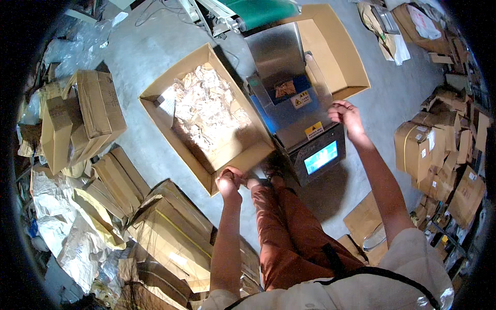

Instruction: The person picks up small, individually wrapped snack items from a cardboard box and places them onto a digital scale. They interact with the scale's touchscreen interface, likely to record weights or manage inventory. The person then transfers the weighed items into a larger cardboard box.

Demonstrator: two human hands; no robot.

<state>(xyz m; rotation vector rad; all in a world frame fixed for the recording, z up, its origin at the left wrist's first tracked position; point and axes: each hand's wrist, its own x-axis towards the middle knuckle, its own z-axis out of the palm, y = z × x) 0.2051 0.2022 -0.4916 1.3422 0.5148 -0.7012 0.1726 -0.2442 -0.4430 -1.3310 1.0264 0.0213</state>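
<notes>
My left hand (230,181) is closed at the near edge of an open cardboard box (178,153). Its fingers are curled, and I cannot make out whether they hold the rim or something small. Many small brown-and-white packets (206,103) fill much of that box. My right hand (347,119), fingers bent together, is beside the right side of a metal machine (316,111); anything in its fingers is too small to tell. The machine has a lit screen (321,157) on its near face and yellow warning labels. A few brown packets (284,89) lie in its opening.
Behind the machine are a second open carton (356,77) and a green conveyor belt (266,11). Used cardboard boxes (95,108) and crumpled wrapping (62,222) are piled at the left. More cartons (413,147) stand at the right.
</notes>
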